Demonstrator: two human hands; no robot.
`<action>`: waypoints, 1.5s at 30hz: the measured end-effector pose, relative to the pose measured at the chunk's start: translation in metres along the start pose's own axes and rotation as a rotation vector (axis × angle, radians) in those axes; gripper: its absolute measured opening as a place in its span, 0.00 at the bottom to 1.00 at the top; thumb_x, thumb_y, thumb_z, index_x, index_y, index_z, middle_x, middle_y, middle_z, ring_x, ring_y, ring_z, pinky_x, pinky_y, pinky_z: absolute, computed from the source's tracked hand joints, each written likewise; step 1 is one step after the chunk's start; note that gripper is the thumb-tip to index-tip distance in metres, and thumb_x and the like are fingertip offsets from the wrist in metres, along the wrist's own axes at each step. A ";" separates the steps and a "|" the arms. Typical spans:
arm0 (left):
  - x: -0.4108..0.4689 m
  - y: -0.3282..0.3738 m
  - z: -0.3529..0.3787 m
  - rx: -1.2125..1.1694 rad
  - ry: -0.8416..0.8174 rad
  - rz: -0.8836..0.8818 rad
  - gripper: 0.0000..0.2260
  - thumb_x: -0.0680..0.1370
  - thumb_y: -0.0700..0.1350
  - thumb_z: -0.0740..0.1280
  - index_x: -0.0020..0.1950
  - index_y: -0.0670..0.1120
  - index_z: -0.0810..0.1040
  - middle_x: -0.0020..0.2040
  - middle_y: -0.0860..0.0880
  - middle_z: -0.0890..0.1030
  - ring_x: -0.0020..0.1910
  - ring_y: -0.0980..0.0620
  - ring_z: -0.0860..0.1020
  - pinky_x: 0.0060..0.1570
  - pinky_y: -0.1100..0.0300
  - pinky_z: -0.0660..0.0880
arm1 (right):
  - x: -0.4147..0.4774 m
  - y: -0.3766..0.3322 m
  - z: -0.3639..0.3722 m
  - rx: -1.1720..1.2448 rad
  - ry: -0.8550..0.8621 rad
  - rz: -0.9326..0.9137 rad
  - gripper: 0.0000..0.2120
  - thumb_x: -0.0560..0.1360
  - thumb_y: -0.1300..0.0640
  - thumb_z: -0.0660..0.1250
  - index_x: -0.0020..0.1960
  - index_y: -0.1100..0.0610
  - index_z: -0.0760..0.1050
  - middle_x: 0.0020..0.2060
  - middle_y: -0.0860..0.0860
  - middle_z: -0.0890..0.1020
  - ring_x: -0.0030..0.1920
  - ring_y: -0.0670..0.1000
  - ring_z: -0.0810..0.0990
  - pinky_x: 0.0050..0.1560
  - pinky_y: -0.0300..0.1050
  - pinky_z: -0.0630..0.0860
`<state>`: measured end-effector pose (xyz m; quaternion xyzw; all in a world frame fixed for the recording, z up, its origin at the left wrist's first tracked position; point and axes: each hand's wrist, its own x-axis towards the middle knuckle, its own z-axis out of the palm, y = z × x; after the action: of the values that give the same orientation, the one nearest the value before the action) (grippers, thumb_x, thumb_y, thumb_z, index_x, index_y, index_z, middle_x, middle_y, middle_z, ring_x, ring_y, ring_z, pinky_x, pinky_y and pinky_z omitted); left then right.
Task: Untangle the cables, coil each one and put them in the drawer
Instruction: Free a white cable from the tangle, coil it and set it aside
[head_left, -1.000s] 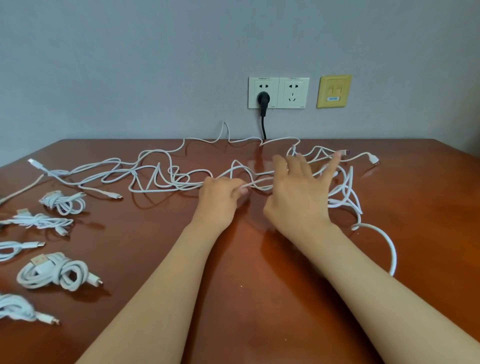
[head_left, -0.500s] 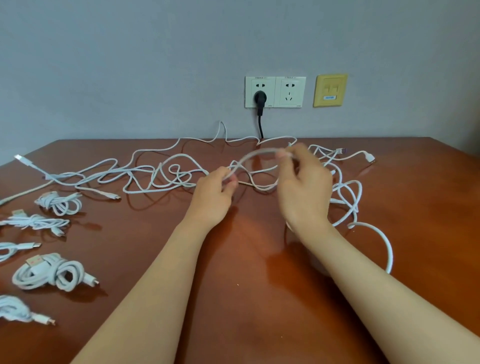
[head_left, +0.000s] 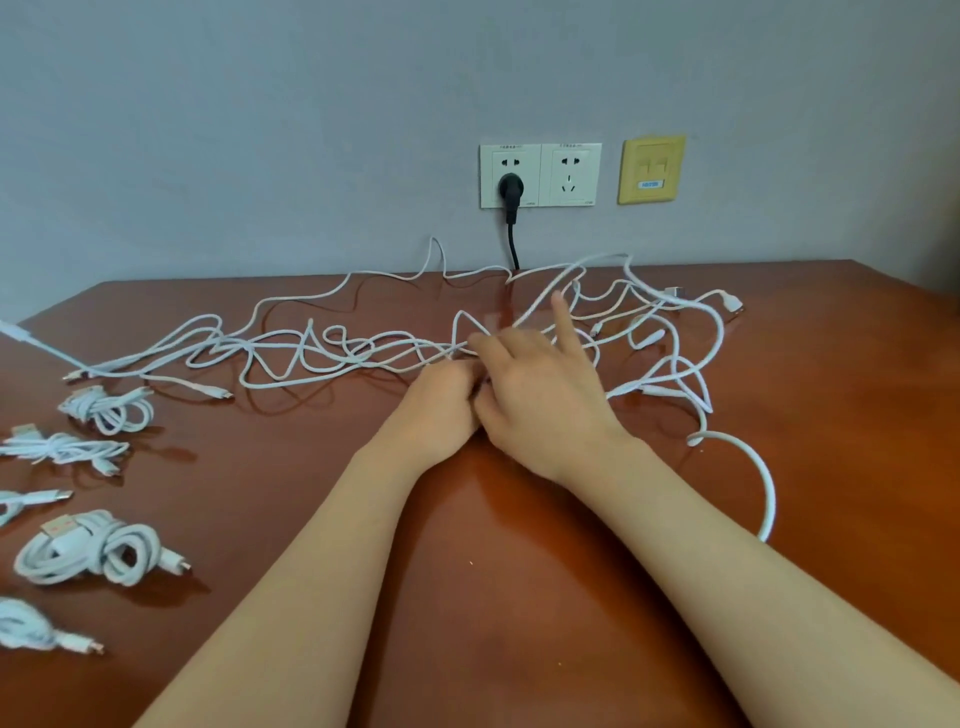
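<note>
The tangled cables (head_left: 332, 358) sprawl across the far middle of the bench (head_left: 519, 597); your hands meet there, left hand (head_left: 441, 405) and right hand (head_left: 545, 400) both pinching strands. Coiled cables (head_left: 93, 551) line its left edge; a grey wall (head_left: 260, 130) with sockets (head_left: 540, 175) stands behind.

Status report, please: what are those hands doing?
Left hand and right hand grip tangled white cables mid-table. Coiled white cable bundles lie left. Black power cord hangs behind.

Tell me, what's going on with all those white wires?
A person is sorting out a tangle of long white cables on a brown wooden table. The left hand grips it in the middle; the right hand works beside it, forefinger raised. Several coiled white cable bundles lie at the left. No drawer shows.
</note>
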<state>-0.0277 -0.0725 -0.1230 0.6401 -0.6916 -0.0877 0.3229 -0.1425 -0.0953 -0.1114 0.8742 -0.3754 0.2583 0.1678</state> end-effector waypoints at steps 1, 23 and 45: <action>-0.001 0.002 -0.001 -0.010 0.007 0.022 0.09 0.73 0.30 0.59 0.37 0.42 0.73 0.35 0.52 0.72 0.39 0.52 0.70 0.35 0.72 0.66 | -0.001 -0.002 -0.005 0.002 -0.090 0.010 0.19 0.72 0.55 0.52 0.55 0.61 0.76 0.46 0.56 0.81 0.49 0.59 0.79 0.68 0.57 0.61; 0.004 -0.005 0.003 0.004 0.118 -0.058 0.08 0.79 0.47 0.61 0.49 0.51 0.80 0.40 0.53 0.81 0.46 0.48 0.77 0.46 0.55 0.72 | -0.003 0.015 0.007 0.125 -0.011 0.194 0.26 0.63 0.55 0.50 0.51 0.63 0.78 0.47 0.60 0.80 0.48 0.63 0.78 0.53 0.55 0.71; 0.006 -0.019 -0.007 -0.129 0.189 -0.216 0.14 0.82 0.47 0.54 0.38 0.56 0.73 0.36 0.56 0.79 0.36 0.57 0.74 0.41 0.62 0.68 | -0.005 0.041 -0.008 0.209 0.169 0.610 0.07 0.74 0.56 0.61 0.43 0.57 0.76 0.49 0.53 0.74 0.55 0.56 0.71 0.57 0.49 0.61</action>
<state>-0.0075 -0.0792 -0.1258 0.6940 -0.5783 -0.1057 0.4157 -0.1783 -0.1153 -0.1036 0.7096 -0.5759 0.4053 0.0228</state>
